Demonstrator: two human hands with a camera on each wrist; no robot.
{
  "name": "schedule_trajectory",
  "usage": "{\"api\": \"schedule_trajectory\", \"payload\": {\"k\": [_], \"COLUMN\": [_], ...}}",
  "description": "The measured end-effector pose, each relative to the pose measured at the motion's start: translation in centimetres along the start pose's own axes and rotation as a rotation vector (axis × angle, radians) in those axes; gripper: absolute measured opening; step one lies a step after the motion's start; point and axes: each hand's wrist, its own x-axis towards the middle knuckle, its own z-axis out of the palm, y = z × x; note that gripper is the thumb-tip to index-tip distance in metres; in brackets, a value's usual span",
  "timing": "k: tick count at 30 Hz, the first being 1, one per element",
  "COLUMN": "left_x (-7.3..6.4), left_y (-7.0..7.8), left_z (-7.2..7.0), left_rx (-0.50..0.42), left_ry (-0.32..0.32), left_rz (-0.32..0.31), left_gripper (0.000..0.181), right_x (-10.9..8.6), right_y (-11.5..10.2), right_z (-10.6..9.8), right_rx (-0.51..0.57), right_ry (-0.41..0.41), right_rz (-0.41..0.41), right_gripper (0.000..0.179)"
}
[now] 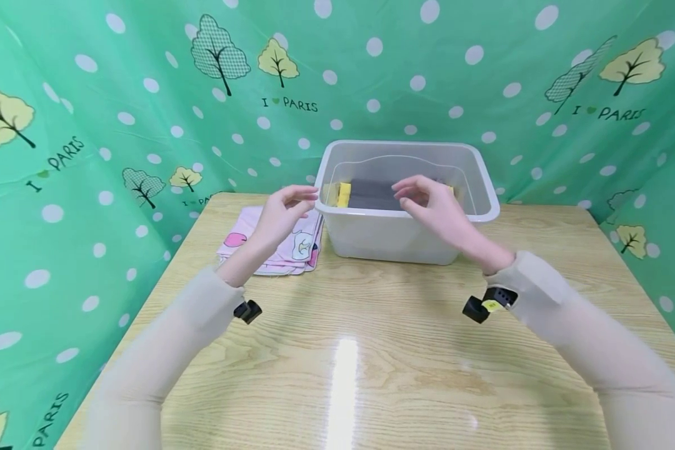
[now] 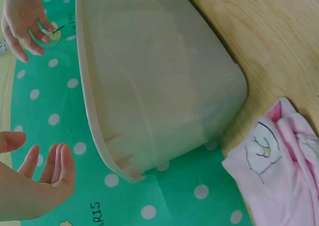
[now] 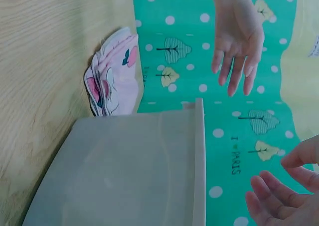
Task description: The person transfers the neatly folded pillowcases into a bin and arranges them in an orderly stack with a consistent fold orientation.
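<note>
My left hand (image 1: 278,219) hovers by the left end of a pale translucent plastic bin (image 1: 394,240), its fingers loosely bent and holding nothing. Over the bin's front rim is my right hand (image 1: 441,212), also empty, with the fingers relaxed. Inside the bin lies a dark grey item (image 1: 371,195) with yellow (image 1: 343,195) at its left end; my right hand hides part of it. A folded pink printed cloth (image 1: 247,234) rests left of the bin, partly behind my left hand. In both wrist views the hands (image 2: 47,181) (image 3: 286,198) appear apart from the bin.
The bin and cloth stand toward the back of a wood-grain table (image 1: 405,350). A green dotted curtain (image 1: 371,81) printed with trees hangs behind the table and along its sides. Small black cameras (image 1: 475,309) are strapped to both wrists.
</note>
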Motion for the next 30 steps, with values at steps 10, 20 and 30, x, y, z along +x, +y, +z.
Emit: {"api": "schedule_trajectory", "payload": {"k": [10, 20, 30], "left_x": [-1.6, -2.2, -2.6], "left_y": [-2.0, -4.4, -6.4], "left_z": [-2.0, -3.5, -4.6], "left_rx": [0.039, 0.068, 0.148], "left_ry": [-0.026, -0.016, 0.013], "left_rz": [0.018, -0.021, -0.024], "left_gripper": [0.032, 0.032, 0.033], "right_x": [-1.5, -2.4, -2.5], "right_y": [-0.6, -0.4, 0.8], "right_z": [1.9, 4.4, 7.1], "right_rx": [0.010, 0.050, 0.114], "right_ry": [-0.047, -0.104, -0.147], "right_rz": [-0.080, -0.064, -0.020], "right_gripper": [0.023, 0.024, 0.027]}}
